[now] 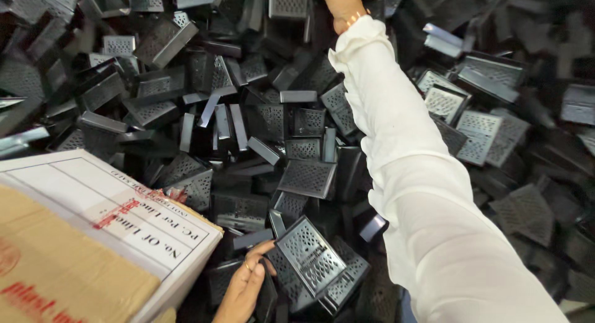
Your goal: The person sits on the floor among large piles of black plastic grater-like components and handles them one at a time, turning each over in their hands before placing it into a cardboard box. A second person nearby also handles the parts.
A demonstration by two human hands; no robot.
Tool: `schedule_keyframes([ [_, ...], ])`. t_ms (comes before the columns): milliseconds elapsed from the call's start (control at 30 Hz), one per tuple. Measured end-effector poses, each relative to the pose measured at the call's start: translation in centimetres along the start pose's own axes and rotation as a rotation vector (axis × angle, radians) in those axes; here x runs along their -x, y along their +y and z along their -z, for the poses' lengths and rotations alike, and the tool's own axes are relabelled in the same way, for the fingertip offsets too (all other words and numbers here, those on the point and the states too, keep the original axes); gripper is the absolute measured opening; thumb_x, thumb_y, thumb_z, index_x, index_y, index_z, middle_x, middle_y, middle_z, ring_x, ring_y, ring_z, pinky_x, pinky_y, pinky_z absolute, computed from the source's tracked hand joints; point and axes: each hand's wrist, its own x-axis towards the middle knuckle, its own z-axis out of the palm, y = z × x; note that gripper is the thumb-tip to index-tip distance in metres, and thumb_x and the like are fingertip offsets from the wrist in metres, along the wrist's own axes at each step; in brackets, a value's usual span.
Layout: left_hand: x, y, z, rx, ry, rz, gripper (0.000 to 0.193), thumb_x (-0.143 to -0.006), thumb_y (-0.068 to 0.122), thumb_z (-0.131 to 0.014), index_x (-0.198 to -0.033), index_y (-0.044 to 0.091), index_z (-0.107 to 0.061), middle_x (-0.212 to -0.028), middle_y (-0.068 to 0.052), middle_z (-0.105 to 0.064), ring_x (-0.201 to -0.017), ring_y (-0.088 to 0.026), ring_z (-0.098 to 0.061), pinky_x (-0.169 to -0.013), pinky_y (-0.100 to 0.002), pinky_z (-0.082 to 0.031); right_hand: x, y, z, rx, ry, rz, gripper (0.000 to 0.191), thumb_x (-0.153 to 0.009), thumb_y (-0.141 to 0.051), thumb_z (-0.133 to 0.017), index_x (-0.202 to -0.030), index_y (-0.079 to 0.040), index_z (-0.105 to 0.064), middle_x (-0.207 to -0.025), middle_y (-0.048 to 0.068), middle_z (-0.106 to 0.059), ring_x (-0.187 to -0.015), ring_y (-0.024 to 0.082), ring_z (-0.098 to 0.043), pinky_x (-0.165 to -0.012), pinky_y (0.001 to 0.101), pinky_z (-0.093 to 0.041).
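My left hand (243,291) is low in the view, fingers wrapped on the edge of a black perforated plastic part (308,256) that lies tilted on the heap. A ring shows on one finger. My right arm, in a white sleeve (409,174), stretches far up across the heap. Only the wrist of my right hand (339,2) shows at the top edge; its fingers are cut off by the frame. A thin bangle sits at the cuff.
A large heap of black perforated plastic parts (260,118) fills the whole view. A cardboard box (74,242) with a white printed label stands at the lower left, next to my left hand.
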Motion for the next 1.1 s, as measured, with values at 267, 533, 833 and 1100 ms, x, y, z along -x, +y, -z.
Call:
schedule_keyframes([
  [267, -2.2, 1.5, -0.1, -0.032, 0.020, 0.148, 0.050, -0.107, 0.035, -0.043, -0.145, 0.004, -0.055, -0.101, -0.001, -0.062, -0.101, -0.010, -0.055, -0.095, -0.022, -0.040, 6.8, -5.9, 4.5, -0.190, 0.093, 0.052, 0.021, -0.092, -0.013, -0.084, -0.083, -0.006, -0.066, -0.079, -0.003, -0.061, -0.073, 0.009, -0.056, -0.067, 0.0285, -0.045],
  [533, -3.6, 0.1, -0.2, 0.128, 0.042, -0.019, 0.034, -0.107, 0.021, -0.053, -0.136, 0.003, -0.057, -0.139, -0.009, -0.060, -0.131, -0.016, -0.053, -0.113, -0.031, -0.037, 29.7, -21.0, 1.1, 0.420, -0.595, 0.166, 0.042, -0.060, -0.029, -0.093, -0.088, -0.006, -0.071, -0.080, 0.005, -0.069, -0.069, 0.015, -0.067, -0.061, 0.0307, -0.051],
  [833, -5.3, -0.9, 1.1, 0.203, -0.024, -0.028, 0.046, -0.110, 0.034, -0.044, -0.143, 0.005, -0.058, -0.144, -0.012, -0.060, -0.135, -0.021, -0.051, -0.117, -0.035, -0.034, 50.8, -23.0, -12.2, 0.803, -1.050, 0.461, 0.027, -0.067, -0.027, -0.079, -0.080, -0.007, -0.067, -0.090, 0.011, -0.055, -0.084, 0.031, -0.063, -0.070, 0.0422, -0.049],
  [1100, -4.2, 1.4, 2.0, 0.495, -0.136, 0.049, 0.068, -0.109, 0.052, -0.023, -0.136, 0.002, -0.059, -0.165, -0.014, -0.039, -0.151, -0.027, -0.036, -0.122, -0.044, -0.023, 50.3, -23.9, -12.2, 0.582, -1.134, 0.476, 0.062, -0.054, -0.045, -0.085, -0.103, -0.008, -0.073, -0.112, 0.024, -0.061, -0.095, 0.041, -0.062, -0.076, 0.0476, -0.045],
])
